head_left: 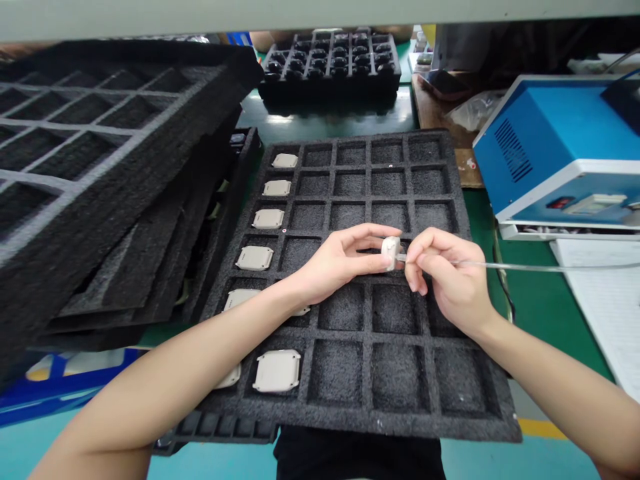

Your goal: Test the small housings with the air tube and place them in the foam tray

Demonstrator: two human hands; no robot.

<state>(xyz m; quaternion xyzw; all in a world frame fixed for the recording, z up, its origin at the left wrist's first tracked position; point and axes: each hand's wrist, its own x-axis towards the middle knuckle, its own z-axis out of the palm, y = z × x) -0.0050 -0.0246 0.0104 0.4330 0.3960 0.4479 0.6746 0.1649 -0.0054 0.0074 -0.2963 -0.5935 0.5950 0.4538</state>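
Note:
My left hand (345, 257) grips a small beige watch case (391, 253) edge-on between thumb and fingers, above the black foam tray (350, 421). Close on its right, my right hand (453, 273) pinches the end of a thin clear tube (520, 266), whose tip is at the case's side; whether it touches I cannot tell. The tube runs off to the right edge. Several like beige cases, such as the watch case (277, 371) at the front, lie flat in the tray's left pockets. My left forearm hides part of that row.
Stacked foam trays (150, 143) lean at the left. A blue machine (555, 140) stands at the right, with paper sheets (595, 293) before it. Farther back, another tray (327, 83) holds dark round parts, a person's arms behind it. A shelf edge (320, 15) crosses the top.

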